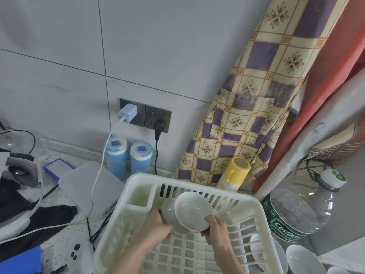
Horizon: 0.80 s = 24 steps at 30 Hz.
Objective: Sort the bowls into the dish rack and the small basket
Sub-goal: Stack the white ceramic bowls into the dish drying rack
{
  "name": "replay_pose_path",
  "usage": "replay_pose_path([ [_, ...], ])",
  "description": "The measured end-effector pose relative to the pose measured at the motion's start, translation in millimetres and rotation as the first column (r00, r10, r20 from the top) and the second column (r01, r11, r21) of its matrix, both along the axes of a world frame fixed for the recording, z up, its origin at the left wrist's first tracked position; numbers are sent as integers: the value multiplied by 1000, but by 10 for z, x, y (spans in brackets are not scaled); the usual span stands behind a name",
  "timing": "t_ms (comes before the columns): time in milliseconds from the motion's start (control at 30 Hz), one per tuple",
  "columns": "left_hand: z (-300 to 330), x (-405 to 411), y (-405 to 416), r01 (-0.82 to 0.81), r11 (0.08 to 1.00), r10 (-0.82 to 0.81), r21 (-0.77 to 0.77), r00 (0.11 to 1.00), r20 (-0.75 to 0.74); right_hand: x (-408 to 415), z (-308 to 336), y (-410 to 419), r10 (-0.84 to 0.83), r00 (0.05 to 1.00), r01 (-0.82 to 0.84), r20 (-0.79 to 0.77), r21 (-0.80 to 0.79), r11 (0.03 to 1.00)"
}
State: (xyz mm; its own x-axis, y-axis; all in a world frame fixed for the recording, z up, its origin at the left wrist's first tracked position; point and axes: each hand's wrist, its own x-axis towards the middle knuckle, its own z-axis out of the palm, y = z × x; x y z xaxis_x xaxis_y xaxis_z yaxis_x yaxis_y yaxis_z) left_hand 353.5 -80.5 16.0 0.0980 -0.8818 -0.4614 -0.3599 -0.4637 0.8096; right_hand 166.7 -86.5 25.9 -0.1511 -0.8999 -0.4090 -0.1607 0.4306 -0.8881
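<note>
Holding two bowls over the white slotted plastic dish rack (pixel 254 208), I have both hands busy. My right hand (pixel 216 230) pinches the near rim of the wide white ceramic bowl (pixel 193 210), thumb on the rim and fingers curled under it; the bowl is tilted with its open mouth facing up towards me. My left hand (pixel 156 224) grips the smaller white bowl (pixel 167 211), which sits just behind and to the left of the wide one, touching it, and is mostly hidden by it. Both bowls hang above the rack's floor, near its middle, so the way in is straight down and slightly away from me, and each hand is already on its own bowl. The rack's narrow cutlery compartment (pixel 140 196) lies just to the left of my left hand. More white bowls (pixel 300 258) wait stacked at my lower right, outside the rack, nearer my right hand. Beyond the rack stand a yellow-capped bottle (pixel 235 171) and two blue canisters (pixel 128 159) on the speckled worktop (pixel 59 246). I see no small basket from here.
</note>
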Motion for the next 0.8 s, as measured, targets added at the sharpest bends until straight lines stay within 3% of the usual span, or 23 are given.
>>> replay_pose_path([
  [400,-65,16,10,56,998,-49,-21,970,240,43,-23,5,67,998,-67,-16,13,998],
  [600,-49,5,19,112,989,-61,-98,905,420,81,-36,-25,92,996,-92,-9,46,995],
  [800,15,-15,24,115,983,-25,-140,852,523,143,-48,-50,181,976,-178,-118,42,983],
])
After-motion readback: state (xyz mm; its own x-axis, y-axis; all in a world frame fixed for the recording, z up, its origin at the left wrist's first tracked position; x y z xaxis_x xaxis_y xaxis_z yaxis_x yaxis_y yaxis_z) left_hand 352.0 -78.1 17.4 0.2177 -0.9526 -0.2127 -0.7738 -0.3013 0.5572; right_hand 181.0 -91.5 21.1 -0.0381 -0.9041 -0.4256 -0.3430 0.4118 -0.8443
